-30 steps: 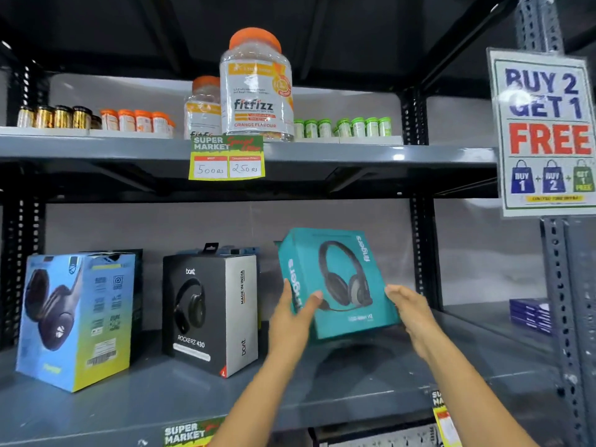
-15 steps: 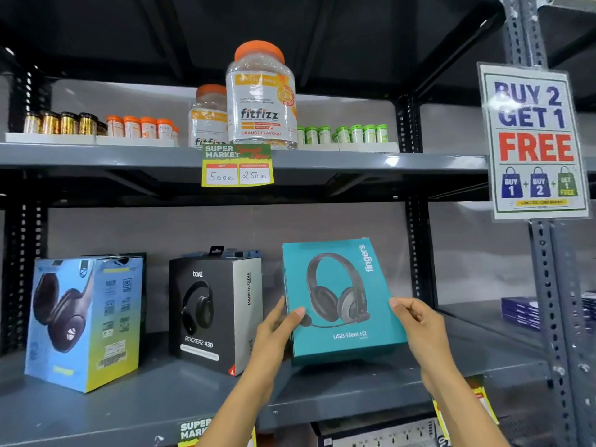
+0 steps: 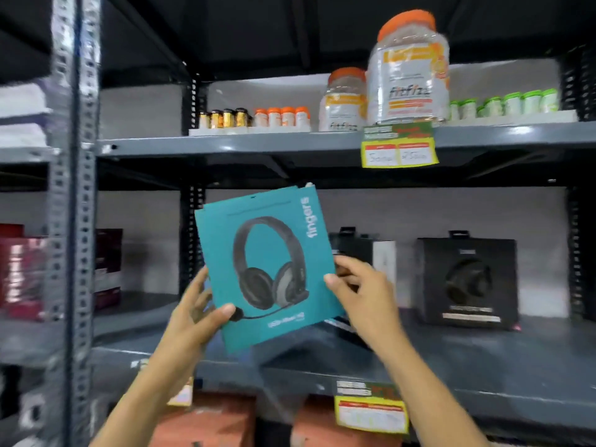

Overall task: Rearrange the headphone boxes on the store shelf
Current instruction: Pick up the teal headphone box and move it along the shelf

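Both my hands hold a teal headphone box (image 3: 267, 269) with a picture of black headphones, tilted and lifted a little above the grey shelf (image 3: 483, 359). My left hand (image 3: 196, 314) grips its lower left corner, thumb on the front. My right hand (image 3: 361, 295) holds its right edge. A black headphone box (image 3: 464, 279) stands on the shelf to the right. Another black box with a white side (image 3: 371, 253) stands just behind my right hand, partly hidden by the teal box.
A perforated steel upright (image 3: 72, 188) stands at the left, with red boxes (image 3: 19, 272) in the bay beyond it. The upper shelf carries orange-lidded jars (image 3: 406, 69) and small bottles. Yellow price tags (image 3: 398, 153) hang on the shelf edges.
The teal box has come off the shelf's right part and travelled left past the black boxes, still in both hands. The view has swung left and is blurred.
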{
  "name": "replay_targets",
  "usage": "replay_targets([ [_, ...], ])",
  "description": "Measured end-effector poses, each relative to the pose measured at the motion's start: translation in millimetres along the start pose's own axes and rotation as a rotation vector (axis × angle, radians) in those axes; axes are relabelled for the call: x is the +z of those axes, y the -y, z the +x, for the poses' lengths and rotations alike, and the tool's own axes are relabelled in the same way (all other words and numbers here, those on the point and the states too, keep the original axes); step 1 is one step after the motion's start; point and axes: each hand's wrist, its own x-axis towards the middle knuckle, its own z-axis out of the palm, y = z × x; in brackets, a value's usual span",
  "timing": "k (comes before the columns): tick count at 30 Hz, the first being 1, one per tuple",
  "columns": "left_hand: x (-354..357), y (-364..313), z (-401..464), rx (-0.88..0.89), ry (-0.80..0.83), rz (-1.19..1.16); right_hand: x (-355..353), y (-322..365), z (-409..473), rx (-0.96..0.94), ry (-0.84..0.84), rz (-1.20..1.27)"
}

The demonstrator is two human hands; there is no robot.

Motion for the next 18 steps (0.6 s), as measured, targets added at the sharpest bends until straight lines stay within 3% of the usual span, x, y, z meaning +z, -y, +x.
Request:
replay_targets([
  [9,-148,-7,18,-0.085,-0.086,0.380,217,-28,43,0.117,0.408,-0.062],
  [18,-177,22,45,-0.204,-0.122,0.674,254,-37,33,0.235,0.479,-0.065],
])
